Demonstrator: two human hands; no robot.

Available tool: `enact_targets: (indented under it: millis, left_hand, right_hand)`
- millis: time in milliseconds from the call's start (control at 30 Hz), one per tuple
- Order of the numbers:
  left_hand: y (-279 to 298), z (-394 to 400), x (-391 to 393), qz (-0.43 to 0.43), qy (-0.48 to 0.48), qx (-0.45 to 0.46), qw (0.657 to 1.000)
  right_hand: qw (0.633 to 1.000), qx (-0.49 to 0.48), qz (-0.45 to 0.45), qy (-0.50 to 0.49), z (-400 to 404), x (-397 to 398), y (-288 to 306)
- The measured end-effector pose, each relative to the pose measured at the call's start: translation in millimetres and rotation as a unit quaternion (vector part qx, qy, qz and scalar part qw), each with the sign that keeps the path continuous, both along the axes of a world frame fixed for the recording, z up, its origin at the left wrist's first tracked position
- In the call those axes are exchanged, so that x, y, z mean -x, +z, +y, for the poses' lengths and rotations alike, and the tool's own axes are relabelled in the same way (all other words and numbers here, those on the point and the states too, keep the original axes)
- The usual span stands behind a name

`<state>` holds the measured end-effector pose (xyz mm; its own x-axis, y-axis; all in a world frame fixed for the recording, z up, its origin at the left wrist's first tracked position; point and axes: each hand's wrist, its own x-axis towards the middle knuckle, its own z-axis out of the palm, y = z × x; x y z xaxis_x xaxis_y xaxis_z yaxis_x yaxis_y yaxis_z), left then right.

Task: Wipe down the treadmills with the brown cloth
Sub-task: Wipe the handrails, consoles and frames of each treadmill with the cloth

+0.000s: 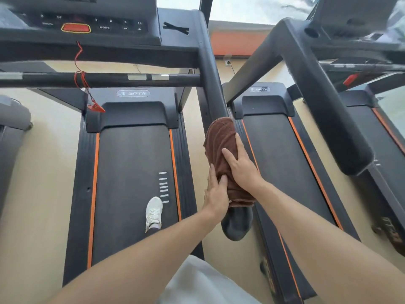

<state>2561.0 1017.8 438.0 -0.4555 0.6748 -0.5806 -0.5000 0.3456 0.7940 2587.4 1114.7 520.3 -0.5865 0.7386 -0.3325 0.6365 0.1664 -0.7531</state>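
While the fingers of the right hand lie straight and slightly spread, pressed flat on the brown cloth, the left hand rests against the cloth's left side with its fingers straight and close together, fingertips touching the fabric. Neither hand curls round the cloth; both press it. That cloth is draped over the black handrail that slopes down from the console of the left treadmill, wrapping the rail's lower stretch, and the rail's rounded end pokes out just below the cloth's hem. Both bare forearms reach in from the bottom edge. A white sneaker stands on the left treadmill's dark belt, beside a column of short white marks. On the console above sits a red stop button, and a red safety cord hangs from it, looped round the crossbar, ending in a red clip. To the right stands a second treadmill with orange stripes along its belt, its own handrail close by.
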Motion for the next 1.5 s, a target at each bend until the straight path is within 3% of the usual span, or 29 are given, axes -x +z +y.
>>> enact_targets:
  millis: [233,433,567,733,867,1067,1200,1500]
  left_hand:
    - [44,-33,-1,0.094,0.118,0.075,0.986]
    - [39,-21,-24,0.116,0.047,-0.007,0.992]
    - [27,-25,-29,0.116,0.049,-0.016,0.992]
    - [10,-6,-5,0.066,0.059,-0.006,0.996]
    - [-1,20,27,-0.01,0.07,0.012,0.997]
    - [2,68,76,-0.021,0.106,0.008,0.994]
    - [-9,113,120,-0.003,0.123,0.02,0.992]
    - [23,187,207,0.035,0.14,0.003,0.99]
  right_hand:
    - [0.998,0.036,0.028,-0.034,-48,-55,-7]
    - [0.987,0.04,0.071,-0.142,-89,-82,-19]
    - [0.994,-0.026,0.029,-0.101,-86,-79,-22]
    - [0.98,-0.187,-0.046,0.039,-60,-39,-19]
    - [0.959,-0.253,-0.094,0.088,-29,-1,-16]
    - [0.966,-0.221,-0.091,0.102,20,48,-9]
    - [0.972,-0.209,-0.076,0.074,59,93,-6]
    - [0.989,-0.141,-0.047,0.017,134,172,2]
